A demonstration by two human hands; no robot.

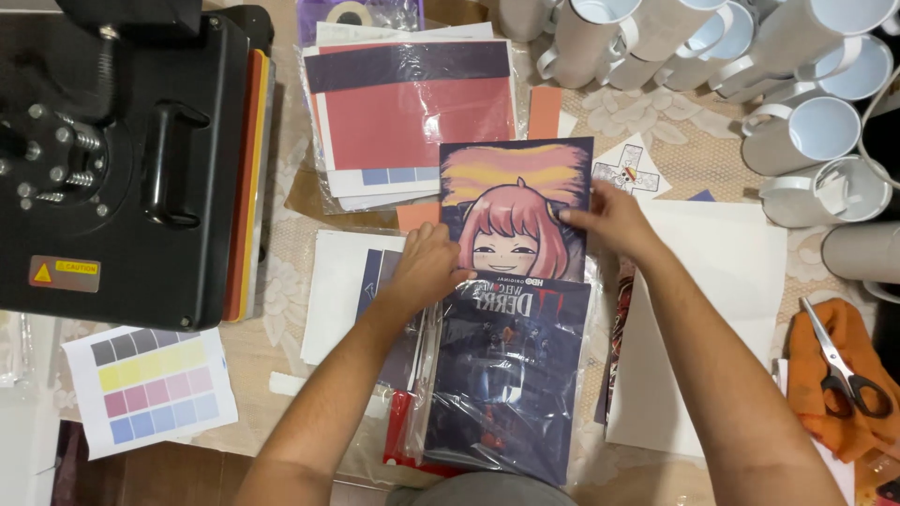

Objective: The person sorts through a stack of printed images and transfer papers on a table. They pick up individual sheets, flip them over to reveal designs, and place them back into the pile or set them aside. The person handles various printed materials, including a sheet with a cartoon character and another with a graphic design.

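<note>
Starting at the left edge, a black heat press (122, 155) sits shut beside a colour test sheet (150, 389) lying flat on the table, neither one touched. Just right of these, the left hand (424, 272) presses down with fingers curled on a stack of sleeved prints, its fingertips at the lower left edge of a cartoon print (516, 211) showing a pink-haired face. That print is partly drawn up out of a clear plastic sleeve (506, 375), whose top sheet is a dark poster print; the lower part of the cartoon print is under the sleeve's mouth. The right hand (607, 225) pinches the print's right edge, thumb and fingers closed on it. By my reading, the pulling out is about half done. Farther right lie white mugs (816, 131) and scissors (844, 370) on an orange cloth, untouched.
</note>
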